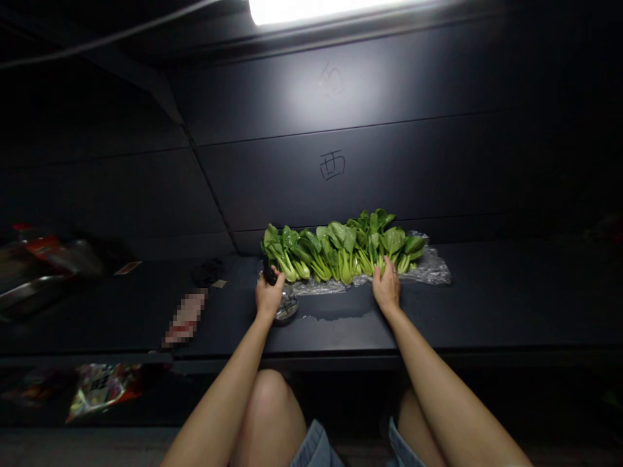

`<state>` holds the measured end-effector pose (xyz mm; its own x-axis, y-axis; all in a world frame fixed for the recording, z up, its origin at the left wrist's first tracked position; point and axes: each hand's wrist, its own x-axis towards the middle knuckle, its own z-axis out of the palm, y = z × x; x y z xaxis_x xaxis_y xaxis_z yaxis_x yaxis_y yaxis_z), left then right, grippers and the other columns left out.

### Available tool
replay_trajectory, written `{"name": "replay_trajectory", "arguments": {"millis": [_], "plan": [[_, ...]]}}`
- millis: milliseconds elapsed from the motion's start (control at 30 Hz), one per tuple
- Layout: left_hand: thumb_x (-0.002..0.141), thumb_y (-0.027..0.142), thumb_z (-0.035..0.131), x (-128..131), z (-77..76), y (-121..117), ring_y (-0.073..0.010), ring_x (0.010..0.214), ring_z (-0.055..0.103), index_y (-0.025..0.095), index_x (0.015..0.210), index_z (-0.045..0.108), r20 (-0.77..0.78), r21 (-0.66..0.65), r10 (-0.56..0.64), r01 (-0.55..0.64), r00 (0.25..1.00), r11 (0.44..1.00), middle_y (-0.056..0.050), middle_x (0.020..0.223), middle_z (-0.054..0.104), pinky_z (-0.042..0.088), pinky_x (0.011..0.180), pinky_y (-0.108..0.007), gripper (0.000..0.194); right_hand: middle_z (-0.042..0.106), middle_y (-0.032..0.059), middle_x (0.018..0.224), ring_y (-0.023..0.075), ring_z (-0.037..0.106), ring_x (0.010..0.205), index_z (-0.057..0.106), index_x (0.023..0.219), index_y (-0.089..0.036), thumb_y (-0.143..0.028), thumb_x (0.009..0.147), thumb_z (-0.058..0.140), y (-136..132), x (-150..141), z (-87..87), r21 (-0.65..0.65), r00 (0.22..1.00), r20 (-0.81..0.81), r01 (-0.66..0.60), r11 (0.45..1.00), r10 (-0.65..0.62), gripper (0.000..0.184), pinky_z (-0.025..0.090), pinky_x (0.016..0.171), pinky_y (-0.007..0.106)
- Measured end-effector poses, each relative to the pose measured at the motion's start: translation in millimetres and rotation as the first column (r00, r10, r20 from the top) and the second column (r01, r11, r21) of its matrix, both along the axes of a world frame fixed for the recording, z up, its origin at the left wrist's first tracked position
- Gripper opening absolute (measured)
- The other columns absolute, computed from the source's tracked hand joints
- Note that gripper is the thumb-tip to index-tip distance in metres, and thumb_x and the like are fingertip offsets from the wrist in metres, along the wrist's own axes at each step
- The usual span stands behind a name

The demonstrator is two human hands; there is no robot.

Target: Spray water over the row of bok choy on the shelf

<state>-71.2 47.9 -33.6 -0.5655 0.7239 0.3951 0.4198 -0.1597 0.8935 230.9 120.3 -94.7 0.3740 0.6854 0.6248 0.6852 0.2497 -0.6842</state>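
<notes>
My left hand (pixel 269 297) grips a black-handled tool (pixel 268 272) | my right hand (pixel 387 287) lies open, fingertips on the bok choy (pixel 341 250) on plastic wrap (pixel 428 269) | risk: the water patch (pixel 335 315) on the table (pixel 511 298) could wet my grip, and a slipping tool could knock the metal bowl (pixel 287 306).

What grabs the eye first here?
The bright green row of bok choy on clear plastic sheeting stands out most, mid-table against dark surroundings. Just in front of it, the left hand grips a dark object above a small metal bowl, and the right hand lies open at the plastic's edge. A glaring ceiling light tops the frame.
</notes>
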Motion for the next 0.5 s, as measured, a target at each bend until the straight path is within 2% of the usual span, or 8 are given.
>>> {"name": "replay_trajectory", "arguments": {"millis": [233, 500], "plan": [[0.070, 0.033, 0.065, 1.2, 6.6, -9.3, -0.0246, 0.093, 0.068, 0.017, 0.090, 0.068, 0.014, -0.028, 0.006, -0.005, 1.000, 1.000, -0.009, 0.090, 0.073, 0.050, 0.092, -0.036, 0.026, 0.057, 0.0246, 0.135, 0.0308, 0.053, 0.127, 0.050, 0.134, -0.007, -0.035, 0.092, 0.033, -2.8, -0.5, 2.8, -0.011, 1.000, -0.002, -0.014, 1.000, 0.014, 0.054, 0.042, 0.106, 0.049], [0.071, 0.033, 0.065, 3.1, 6.2, -9.4, -0.0246, 0.093, 0.068, 0.017, 0.090, 0.068, 0.041, -0.057, -0.029, 0.031, 0.999, 0.998, -0.009, 0.091, 0.074, 0.049, 0.092, -0.036, 0.025, 0.058, 0.0258, 0.133, 0.0310, 0.053, 0.127, 0.050, 0.133, -0.006, -0.033, 0.090, 0.034, -2.7, -2.3, 3.4, -0.010, 1.000, -0.001, -0.021, 1.000, 0.021, 0.053, 0.041, 0.106, 0.049]]}}
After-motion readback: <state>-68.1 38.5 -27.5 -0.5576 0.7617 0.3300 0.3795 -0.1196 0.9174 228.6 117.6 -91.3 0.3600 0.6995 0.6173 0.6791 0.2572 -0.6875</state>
